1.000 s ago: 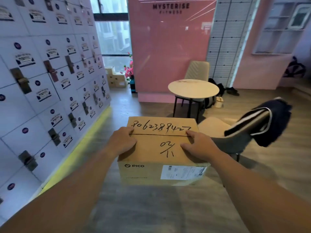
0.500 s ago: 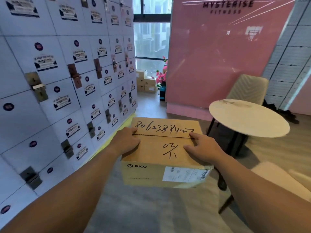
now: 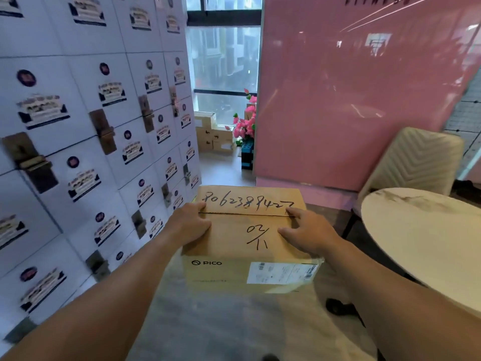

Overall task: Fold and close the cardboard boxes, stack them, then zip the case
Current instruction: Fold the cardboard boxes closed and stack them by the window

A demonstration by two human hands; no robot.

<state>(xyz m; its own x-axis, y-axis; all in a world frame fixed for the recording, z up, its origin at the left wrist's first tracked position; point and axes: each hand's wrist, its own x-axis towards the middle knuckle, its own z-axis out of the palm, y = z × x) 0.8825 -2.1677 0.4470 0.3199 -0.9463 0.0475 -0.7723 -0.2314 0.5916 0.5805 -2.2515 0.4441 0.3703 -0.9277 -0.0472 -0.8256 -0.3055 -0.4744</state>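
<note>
I carry a closed brown cardboard box [image 3: 234, 272] in front of me, above the floor. Black handwritten numbers run across its top, and a PICO logo and a white label sit on its near side. My left hand [image 3: 188, 224] rests on the left end of the top flaps, at the centre seam. My right hand [image 3: 303, 230] presses on the right end of the top, fingers pointing left. Both hold the box from above; what supports it underneath is hidden. No case is in view.
A wall of white lockers [image 3: 86, 152] runs along the left. A round white table [image 3: 426, 238] and a beige chair [image 3: 413, 160] stand at the right. A pink wall [image 3: 351, 95] is ahead. More cardboard boxes [image 3: 212, 138] and pink flowers [image 3: 246, 125] sit by the window.
The view has swung left and moved forward: the lockers and pink wall are nearer, the table has slid right. Both hands keep the same hold on the box.
</note>
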